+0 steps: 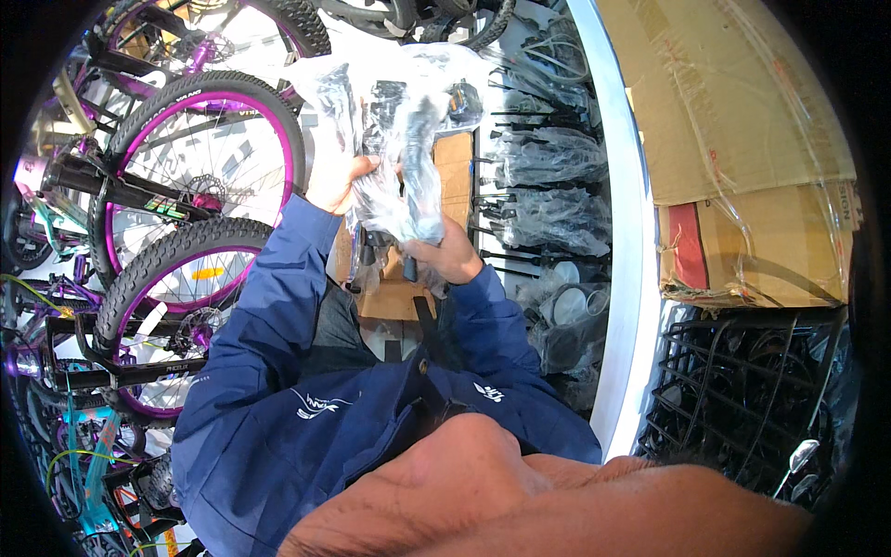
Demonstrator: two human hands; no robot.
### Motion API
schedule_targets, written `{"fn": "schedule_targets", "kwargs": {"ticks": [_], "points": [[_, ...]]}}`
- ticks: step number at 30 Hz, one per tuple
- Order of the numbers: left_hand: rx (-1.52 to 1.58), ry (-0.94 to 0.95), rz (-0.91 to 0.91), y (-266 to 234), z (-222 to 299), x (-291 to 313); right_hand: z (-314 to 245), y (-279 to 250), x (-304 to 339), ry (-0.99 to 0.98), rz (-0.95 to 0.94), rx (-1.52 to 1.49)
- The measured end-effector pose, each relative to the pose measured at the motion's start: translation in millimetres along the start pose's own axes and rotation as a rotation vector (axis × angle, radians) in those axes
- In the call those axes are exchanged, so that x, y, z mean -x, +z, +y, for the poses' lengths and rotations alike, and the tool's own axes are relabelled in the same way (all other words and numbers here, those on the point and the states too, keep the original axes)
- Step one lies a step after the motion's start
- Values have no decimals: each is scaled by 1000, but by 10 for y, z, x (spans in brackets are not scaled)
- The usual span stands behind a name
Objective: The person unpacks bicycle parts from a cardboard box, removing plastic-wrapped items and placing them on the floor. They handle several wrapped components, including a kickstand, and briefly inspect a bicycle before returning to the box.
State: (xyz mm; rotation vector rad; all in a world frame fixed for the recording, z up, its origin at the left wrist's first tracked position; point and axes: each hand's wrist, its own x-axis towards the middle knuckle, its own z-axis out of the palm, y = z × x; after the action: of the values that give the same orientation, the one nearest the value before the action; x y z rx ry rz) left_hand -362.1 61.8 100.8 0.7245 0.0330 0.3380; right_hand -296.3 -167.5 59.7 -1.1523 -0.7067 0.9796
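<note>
In front of my chest I hold a crinkled clear plastic bag (401, 200) with dark parts inside; glare and folds hide what kind they are. My left hand (336, 186) is closed on the bag's left side, thumb across the plastic. From below, my right hand (449, 252) grips its lower right end. Beyond them lies more clear plastic wrapping (327, 88), with a black part with orange marks (461, 100) under it. A brown cardboard box (454, 176) stands just below and behind the bag.
Bicycles with purple-rimmed wheels (283, 153) crowd the left side. Along my right runs a row of plastic-wrapped black parts (548, 156), bordered by a pale metal edge (624, 186). Past it are a large cardboard carton (766, 251) and a black wire basket (733, 390).
</note>
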Motion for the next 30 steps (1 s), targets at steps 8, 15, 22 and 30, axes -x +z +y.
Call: {"fn": "schedule_targets", "kwargs": {"ticks": [8,15,22,30], "points": [[-177,-98,130,-170,-63,-35,423,-204,-120,-114,345,43],[165,-57,225,-482,-115,-99,584,-126,-179,-185,223,-466],[357,-5,166,-86,46,15,423,-271,-736,77,682,-489],[-610,383,565,525,-16,315,792,-550,-1973,182,871,-42]]}}
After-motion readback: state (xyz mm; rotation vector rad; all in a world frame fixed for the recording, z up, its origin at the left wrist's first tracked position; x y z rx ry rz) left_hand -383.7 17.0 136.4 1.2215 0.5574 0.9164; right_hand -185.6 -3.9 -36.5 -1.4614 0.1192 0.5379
